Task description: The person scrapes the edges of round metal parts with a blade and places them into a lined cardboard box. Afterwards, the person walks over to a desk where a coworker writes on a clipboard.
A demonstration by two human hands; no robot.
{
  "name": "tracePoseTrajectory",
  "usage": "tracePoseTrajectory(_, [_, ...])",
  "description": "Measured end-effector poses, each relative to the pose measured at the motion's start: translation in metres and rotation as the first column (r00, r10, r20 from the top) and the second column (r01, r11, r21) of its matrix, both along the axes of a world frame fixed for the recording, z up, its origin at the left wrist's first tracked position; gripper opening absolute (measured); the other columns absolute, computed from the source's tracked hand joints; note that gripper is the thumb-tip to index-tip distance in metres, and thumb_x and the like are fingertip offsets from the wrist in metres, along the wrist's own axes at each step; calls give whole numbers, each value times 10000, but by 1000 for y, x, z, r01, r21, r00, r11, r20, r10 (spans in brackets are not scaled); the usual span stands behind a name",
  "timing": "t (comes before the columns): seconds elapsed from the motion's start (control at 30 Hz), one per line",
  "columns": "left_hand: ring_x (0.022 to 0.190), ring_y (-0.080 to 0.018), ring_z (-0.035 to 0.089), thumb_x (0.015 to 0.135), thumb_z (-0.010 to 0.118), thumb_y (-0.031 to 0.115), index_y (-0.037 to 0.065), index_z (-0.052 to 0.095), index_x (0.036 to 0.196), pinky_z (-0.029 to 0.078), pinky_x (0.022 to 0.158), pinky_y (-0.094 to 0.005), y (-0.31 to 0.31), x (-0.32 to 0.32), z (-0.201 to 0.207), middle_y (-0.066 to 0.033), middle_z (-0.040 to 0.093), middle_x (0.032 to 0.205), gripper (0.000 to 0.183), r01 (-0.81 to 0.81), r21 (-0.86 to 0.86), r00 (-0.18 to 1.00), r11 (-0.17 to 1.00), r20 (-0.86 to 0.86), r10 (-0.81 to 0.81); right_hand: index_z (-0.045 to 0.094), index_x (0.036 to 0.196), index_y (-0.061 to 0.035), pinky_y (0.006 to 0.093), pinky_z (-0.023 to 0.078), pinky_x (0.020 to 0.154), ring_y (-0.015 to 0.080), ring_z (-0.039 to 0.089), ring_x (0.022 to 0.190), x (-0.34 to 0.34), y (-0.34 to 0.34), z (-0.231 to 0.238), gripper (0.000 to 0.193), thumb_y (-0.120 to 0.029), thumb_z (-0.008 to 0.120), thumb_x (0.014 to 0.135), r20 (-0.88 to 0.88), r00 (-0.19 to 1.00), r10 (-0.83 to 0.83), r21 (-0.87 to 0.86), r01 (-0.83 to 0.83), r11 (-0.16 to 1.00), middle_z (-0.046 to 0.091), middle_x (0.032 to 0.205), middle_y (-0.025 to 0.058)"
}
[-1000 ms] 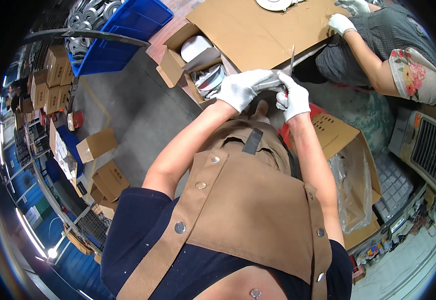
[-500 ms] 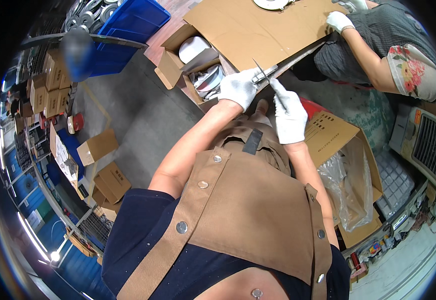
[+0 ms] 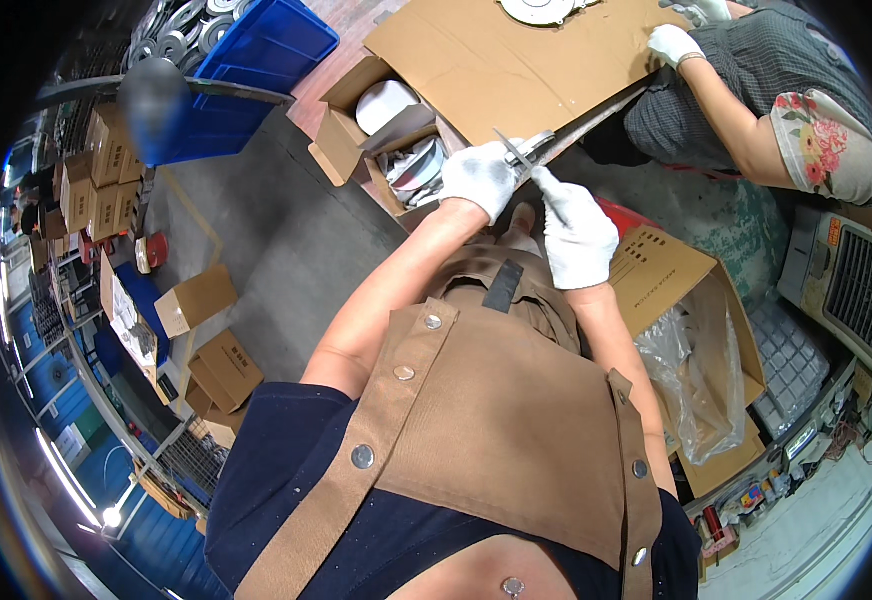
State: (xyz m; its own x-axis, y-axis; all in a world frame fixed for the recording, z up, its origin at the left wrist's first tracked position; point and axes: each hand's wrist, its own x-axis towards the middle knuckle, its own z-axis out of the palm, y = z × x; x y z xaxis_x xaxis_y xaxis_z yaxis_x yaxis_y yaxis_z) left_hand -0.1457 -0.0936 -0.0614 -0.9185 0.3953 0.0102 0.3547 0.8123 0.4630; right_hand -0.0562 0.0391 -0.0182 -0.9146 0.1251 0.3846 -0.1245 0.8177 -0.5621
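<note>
A slender grey metal piece (image 3: 542,139) is held in front of the counter's (image 3: 596,118) near edge, its long axis slanting up and rightward from the gloved left hand (image 3: 479,182), whose fingers close round its lower end. That hand is the nearer one. From the gloved right hand (image 3: 581,235), the piece lies up and to the left; those fingers are wrapped on a slim pointed tool (image 3: 512,147). The tool slants up-left across the piece; whether they touch, I cannot tell.

A cardboard sheet (image 3: 501,75) covers the counter, with a white round part (image 3: 539,9) toward its far edge. A co-worker's gloved hand (image 3: 674,45) is at its right edge. An open box (image 3: 396,115) stands by the left corner.

Dark print marks the open carton (image 3: 661,262) at right and the stacked cartons (image 3: 106,150) at far left; an orange label sits on the grilled appliance (image 3: 861,295). No lettering can be made out on the piece or tool.
</note>
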Motion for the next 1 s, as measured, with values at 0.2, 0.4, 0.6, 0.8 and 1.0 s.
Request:
tracePoseTrajectory(0.2, [730,-306,649,824,562,254,151,691,867,521,648,-398,3,0,-2,-109,669,795,171,6,32,1000,999,4,-6,577,1253,-233,327,486,561,239,583,588,-1,6,-4,501,-29,566,796,195,979,65,-234,-18,972,595,779,75])
tracePoseTrajectory(0.4, [786,-300,643,837,563,255,151,677,966,512,672,-383,9,-5,9,-107,668,878,202,57,3,998,998,41,-57,563,1238,-252,439,490,601,329,619,683,-24,9,8,425,-107,472,849,378,925,-49,162,-14,987,602,761,139])
tracePoseTrajectory(0.6, [801,-281,646,850,561,285,160,665,995,514,663,-362,5,-6,-6,-92,669,912,218,26,179,994,983,-111,-6,599,1211,-246,420,478,608,336,567,600,-19,7,9,387,-117,487,864,352,933,-76,188,8,982,559,690,144])
tracePoseTrajectory(0.8, [716,-260,651,801,594,191,163,672,990,524,628,-354,8,-6,-6,-62,676,829,207,181,142,966,973,-210,-149,609,1196,-251,409,490,641,363,614,728,-54,30,-15,365,-116,481,882,427,893,-143,-55,184,981,619,814,207])
tracePoseTrajectory(1.0, [843,-224,668,835,602,178,142,679,1062,529,718,-303,-3,5,5,-72,687,961,242,112,169,991,979,-92,-97,645,1143,-196,397,491,651,360,624,750,-36,27,-21,307,-124,495,885,298,952,-69,-53,88,995,627,876,193])
